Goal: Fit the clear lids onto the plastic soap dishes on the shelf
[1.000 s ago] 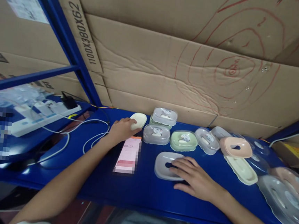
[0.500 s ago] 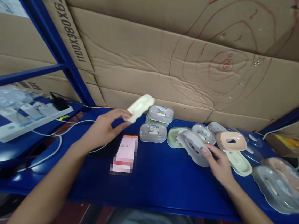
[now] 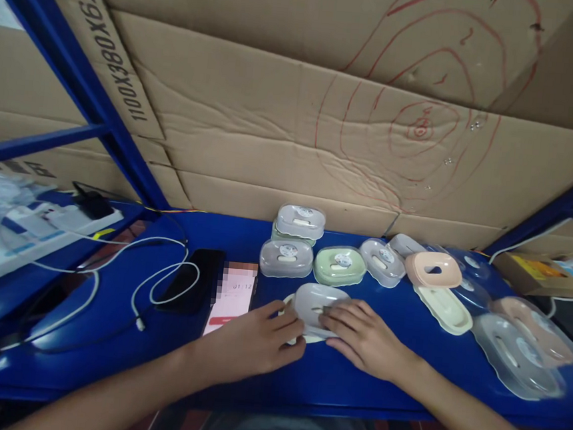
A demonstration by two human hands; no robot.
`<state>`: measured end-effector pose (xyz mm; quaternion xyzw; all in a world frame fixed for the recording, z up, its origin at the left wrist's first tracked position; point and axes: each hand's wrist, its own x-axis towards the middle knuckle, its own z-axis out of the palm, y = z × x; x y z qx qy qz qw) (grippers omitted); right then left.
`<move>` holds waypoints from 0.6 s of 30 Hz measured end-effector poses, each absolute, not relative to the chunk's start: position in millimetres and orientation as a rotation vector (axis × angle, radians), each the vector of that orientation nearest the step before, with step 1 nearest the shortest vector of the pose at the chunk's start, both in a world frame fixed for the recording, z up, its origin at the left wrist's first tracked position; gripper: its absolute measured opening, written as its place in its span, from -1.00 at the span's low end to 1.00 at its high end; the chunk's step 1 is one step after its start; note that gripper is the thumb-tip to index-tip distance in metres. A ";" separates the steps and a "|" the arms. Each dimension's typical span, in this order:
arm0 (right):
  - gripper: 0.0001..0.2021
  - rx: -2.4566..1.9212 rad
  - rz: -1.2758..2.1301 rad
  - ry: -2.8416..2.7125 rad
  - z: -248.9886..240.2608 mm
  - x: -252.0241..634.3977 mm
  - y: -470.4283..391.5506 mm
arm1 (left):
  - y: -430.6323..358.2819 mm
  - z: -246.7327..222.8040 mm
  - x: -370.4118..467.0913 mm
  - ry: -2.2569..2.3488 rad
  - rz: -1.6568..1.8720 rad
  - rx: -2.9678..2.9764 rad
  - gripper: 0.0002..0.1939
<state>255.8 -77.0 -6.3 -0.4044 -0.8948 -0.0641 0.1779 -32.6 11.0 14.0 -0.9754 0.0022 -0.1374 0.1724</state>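
Note:
A grey oval tray with a slot in it rests over a cream base near the front middle of the blue table. My left hand has its fingers closed at the left side of the two pieces. From the right, my right hand grips the grey tray, fingers over its rim. Just behind stand a green soap box and a grey soap box with clear lids.
A lit phone, a black phone and white cables lie left. More boxes, a peach tray and a cream base are right. Cardboard stands behind.
Both hands have come together at the front middle, bringing the cream base from the left and the grey tray from the right. The grey tray is now over the base.

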 end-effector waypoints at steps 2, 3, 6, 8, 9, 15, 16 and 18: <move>-0.63 -1.123 -0.170 -2.579 -8.4 253.7 -76.3 | 9.5 14.2 -30.0 -0.031 -0.402 -2.784 -0.77; -0.62 -1.110 -0.162 -2.596 -8.6 253.9 -76.0 | 9.7 13.4 -28.5 -0.070 -0.409 -2.791 -0.69; -0.61 -1.062 -0.128 -2.620 -8.5 256.9 -74.9 | 12.9 9.2 -25.5 -0.160 -0.403 -2.813 -0.50; -0.57 -1.039 -0.066 -2.627 -10.1 257.1 -73.4 | 15.8 6.1 -25.3 -0.174 -0.359 -2.845 -0.51; -0.55 -1.038 -0.021 -2.630 -11.6 255.9 -72.5 | 16.9 4.7 -25.4 -0.177 -0.334 -2.861 -0.54; -0.56 -1.020 0.106 -2.582 -10.1 260.7 -66.8 | 20.6 -1.6 -24.9 -0.264 -0.286 -2.940 -0.67; -0.59 -1.033 0.089 -2.526 -2.9 274.2 -64.6 | 21.1 -2.2 -24.9 -0.271 -0.286 -2.952 -0.69; -0.66 -1.207 0.029 -2.299 19.5 319.1 -56.6 | 22.0 -3.2 -25.2 -0.275 -0.299 -2.982 -0.70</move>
